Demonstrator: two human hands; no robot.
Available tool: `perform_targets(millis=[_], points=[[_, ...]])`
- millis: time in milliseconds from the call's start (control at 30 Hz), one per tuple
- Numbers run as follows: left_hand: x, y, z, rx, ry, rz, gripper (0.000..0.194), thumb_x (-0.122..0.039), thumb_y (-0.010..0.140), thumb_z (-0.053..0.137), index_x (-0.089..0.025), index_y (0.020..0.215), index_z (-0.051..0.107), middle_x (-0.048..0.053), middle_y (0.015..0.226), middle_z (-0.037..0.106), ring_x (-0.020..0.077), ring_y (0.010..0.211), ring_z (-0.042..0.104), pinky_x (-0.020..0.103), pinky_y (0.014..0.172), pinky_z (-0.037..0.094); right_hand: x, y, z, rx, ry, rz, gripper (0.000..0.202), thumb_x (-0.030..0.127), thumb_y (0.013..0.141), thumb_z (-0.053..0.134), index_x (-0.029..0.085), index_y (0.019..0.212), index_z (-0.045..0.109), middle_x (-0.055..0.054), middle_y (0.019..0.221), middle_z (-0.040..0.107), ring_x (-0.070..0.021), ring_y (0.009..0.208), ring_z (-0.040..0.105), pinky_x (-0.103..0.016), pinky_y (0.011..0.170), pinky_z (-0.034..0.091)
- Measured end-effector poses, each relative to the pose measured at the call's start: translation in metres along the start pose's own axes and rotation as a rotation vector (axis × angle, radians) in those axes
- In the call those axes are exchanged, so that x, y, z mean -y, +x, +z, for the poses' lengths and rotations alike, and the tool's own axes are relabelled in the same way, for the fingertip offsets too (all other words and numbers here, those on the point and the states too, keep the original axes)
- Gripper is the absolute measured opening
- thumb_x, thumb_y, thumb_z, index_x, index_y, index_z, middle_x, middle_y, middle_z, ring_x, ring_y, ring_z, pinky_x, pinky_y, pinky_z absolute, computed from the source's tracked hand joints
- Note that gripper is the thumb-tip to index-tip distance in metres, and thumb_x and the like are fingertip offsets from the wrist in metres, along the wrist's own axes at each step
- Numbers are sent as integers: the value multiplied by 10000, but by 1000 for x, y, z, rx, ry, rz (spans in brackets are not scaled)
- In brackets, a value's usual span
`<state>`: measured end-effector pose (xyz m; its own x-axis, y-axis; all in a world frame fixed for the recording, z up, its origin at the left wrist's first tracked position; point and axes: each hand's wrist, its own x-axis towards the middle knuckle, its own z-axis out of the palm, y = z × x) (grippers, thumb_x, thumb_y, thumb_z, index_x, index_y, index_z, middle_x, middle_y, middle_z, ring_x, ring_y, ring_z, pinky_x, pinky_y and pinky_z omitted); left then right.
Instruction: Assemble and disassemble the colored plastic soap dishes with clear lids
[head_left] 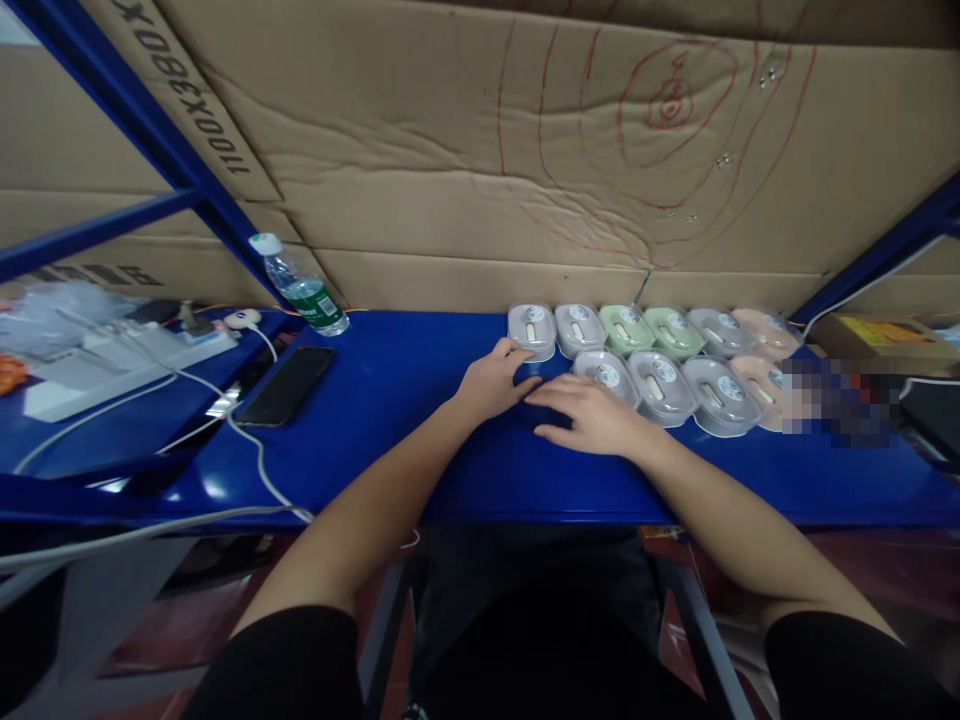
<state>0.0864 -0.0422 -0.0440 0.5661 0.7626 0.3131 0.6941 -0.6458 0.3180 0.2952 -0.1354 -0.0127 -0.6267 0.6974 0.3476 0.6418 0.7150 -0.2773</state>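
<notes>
Pointing away, leftmost box's (544,322) strip (531,331) lies by left hand (493,382) and right hand (594,412), both loosely open, empty

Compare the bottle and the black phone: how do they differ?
The bottle stands on its base; the phone lies flat. The bottle is clear, with a green label and pale cap, while the phone is dark, with no lit screen visible. The bottle is nearer the cardboard than the phone is. Both rest on the blue table.
</notes>
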Motion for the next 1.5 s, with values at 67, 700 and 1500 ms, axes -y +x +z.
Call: perform_targets(millis=[67,700,1500], points=[[2,6,3,-7,24,-66,594,-436,982,693,-269,1537,563,117,1589,509,296,1273,685,399,1006,601,3,1,7,65,30,-9,371,372,1003,687,201,1328,739,-118,1280,793,-298,1181,752,-494,1060,579],[25,17,1,-92,47,-299,886,-613,861,803,-229,1582,461,167,1609,556,367,1477,544,513,1209,442,-1,-1,8,59,65,16,368,332,1003,697,184,1337,743,-138,1217,807,-299,1099,787,-494,999,616],[38,23,17,-209,-222,-341,617,-502,865,852,-260,1402,667,107,1392,738,301,1252,726,444,1099,559,-1,-1,6,88,33,41,378,360,1018,685,212,1364,724,-114,1238,804,-289,1114,784,-472,1004,611]])
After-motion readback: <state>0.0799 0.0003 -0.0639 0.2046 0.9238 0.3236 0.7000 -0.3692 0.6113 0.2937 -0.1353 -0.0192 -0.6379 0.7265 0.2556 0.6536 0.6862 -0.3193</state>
